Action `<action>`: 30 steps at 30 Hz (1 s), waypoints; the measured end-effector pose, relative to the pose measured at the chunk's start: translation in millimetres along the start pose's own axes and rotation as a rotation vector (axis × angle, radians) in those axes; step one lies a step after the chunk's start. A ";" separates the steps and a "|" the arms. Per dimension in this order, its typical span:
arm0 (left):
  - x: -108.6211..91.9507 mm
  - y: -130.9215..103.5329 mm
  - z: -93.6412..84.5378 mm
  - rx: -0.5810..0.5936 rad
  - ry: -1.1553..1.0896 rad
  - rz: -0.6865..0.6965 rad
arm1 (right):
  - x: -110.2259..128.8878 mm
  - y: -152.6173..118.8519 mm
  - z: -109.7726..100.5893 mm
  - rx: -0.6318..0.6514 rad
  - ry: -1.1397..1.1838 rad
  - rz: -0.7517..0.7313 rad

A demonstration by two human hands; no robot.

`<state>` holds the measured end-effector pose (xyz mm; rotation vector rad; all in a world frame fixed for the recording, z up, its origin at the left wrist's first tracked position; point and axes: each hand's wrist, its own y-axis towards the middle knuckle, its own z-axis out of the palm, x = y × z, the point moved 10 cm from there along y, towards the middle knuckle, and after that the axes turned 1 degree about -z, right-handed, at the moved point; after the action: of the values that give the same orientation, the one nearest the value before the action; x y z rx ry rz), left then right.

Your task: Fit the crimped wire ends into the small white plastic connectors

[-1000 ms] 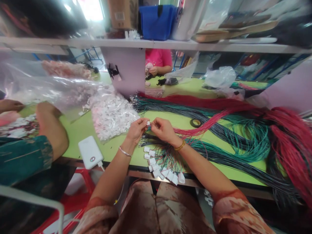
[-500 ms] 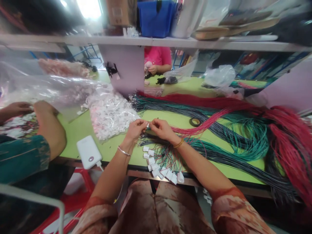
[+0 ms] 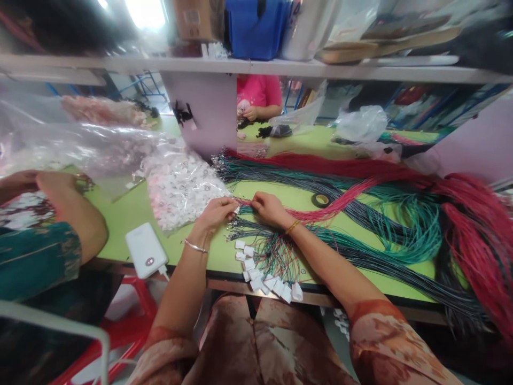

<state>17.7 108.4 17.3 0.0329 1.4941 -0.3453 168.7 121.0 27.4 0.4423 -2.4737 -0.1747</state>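
My left hand [image 3: 219, 212] is closed in a pinch on a small white plastic connector [image 3: 237, 210], mostly covered by the fingertips. Just to its right, my right hand [image 3: 270, 209] has its thumb and fingers pressed together over the ends of the red wires [image 3: 310, 215]; whatever lies between those fingertips is too small to make out. Green and black wires [image 3: 340, 246] with metal-tipped ends run beneath my right forearm. Nearer the table edge, several wired white connectors [image 3: 256, 275] lie in a fanned cluster.
A clear bag of white connectors [image 3: 182, 187] sits left of my hands. A white power bank [image 3: 146, 250] with a cable lies near the front edge. A tape roll [image 3: 320, 200] rests among the wires. A co-worker's arm [image 3: 76, 208] is at left; another person [image 3: 258, 99] sits opposite.
My hands have moved apart: the left slightly left with the white connector, the right slightly right. The wire ends between them now show. The co-worker's hand at left has shifted.
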 end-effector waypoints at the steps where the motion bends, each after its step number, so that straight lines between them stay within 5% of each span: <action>1: -1.8 0.3 0.3 -0.005 -0.029 0.018 | -1.3 0.0 -4.8 -0.027 0.044 -0.006; 13: 4.8 4.6 15.3 0.004 -0.400 0.063 | 44.0 5.8 -26.7 -0.091 0.656 -0.024; 25: 1.4 0.9 29.6 0.131 -0.466 0.065 | 58.4 -26.1 -38.1 -0.012 0.366 -0.200; 30: -1.6 -0.9 31.7 0.151 -0.477 0.078 | 51.5 -24.8 -38.6 -0.057 0.327 -0.146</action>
<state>48.1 100.5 21.8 0.1205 0.9903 -0.3717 159.4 78.8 81.2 0.5791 -2.1123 -0.2134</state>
